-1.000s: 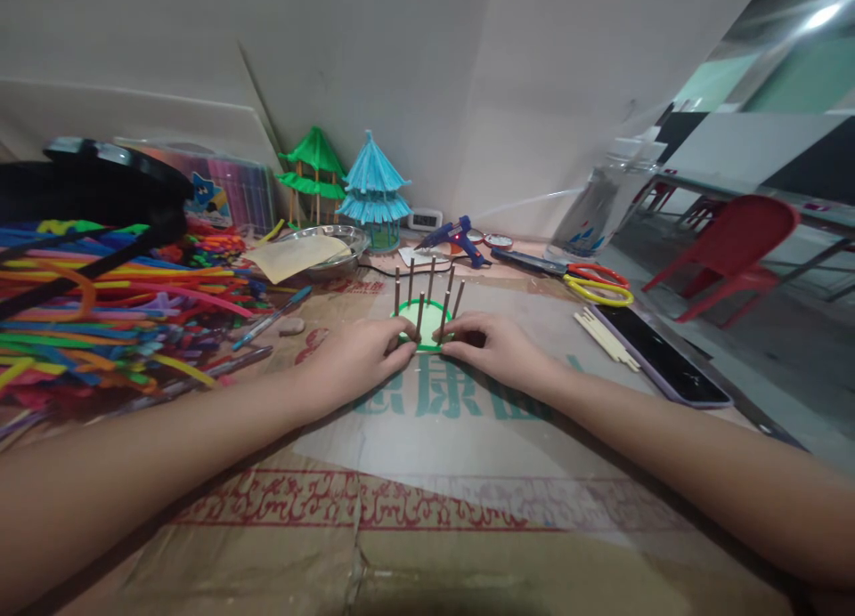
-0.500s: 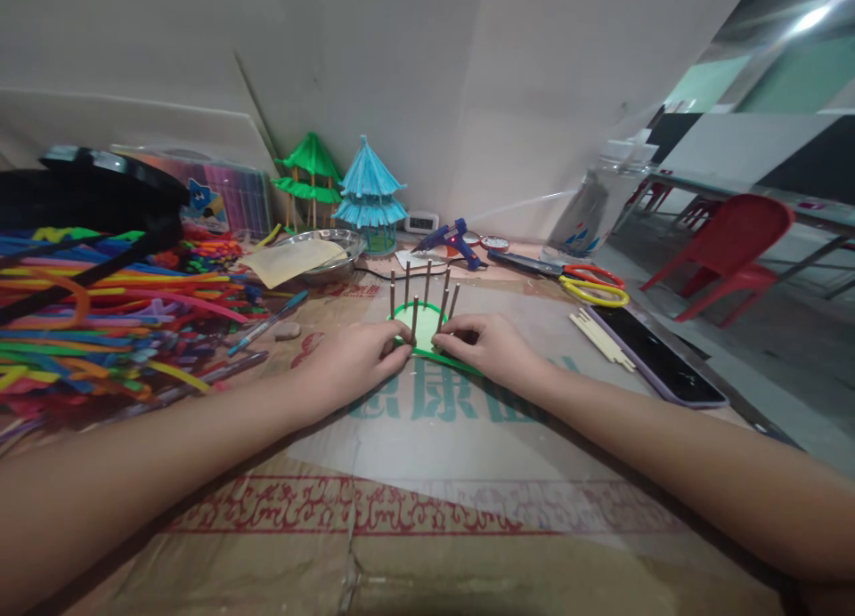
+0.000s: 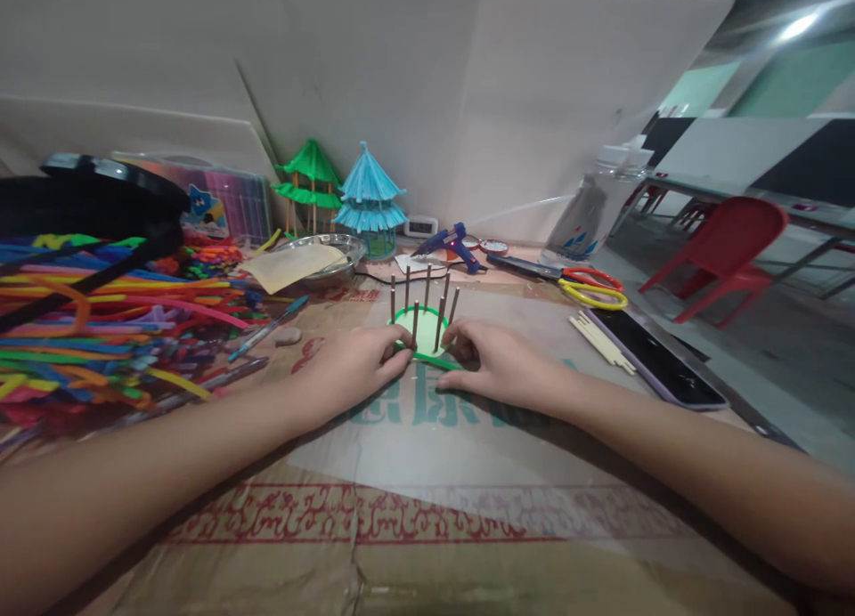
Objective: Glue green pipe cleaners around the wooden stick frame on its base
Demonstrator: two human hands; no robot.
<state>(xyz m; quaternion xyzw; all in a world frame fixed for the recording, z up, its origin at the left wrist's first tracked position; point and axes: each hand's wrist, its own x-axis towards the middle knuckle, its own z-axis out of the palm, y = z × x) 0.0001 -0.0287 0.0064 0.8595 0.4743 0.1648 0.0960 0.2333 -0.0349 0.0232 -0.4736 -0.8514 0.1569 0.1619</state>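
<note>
The left hand [image 3: 353,367] and right hand [image 3: 498,362] pinch the near rim of a green disc [image 3: 425,324] so its brown sticks [image 3: 427,300] stand up straight. It sits mid-cardboard [image 3: 427,509], away from the pipe cleaners [image 3: 100,322] at the left edge
</note>
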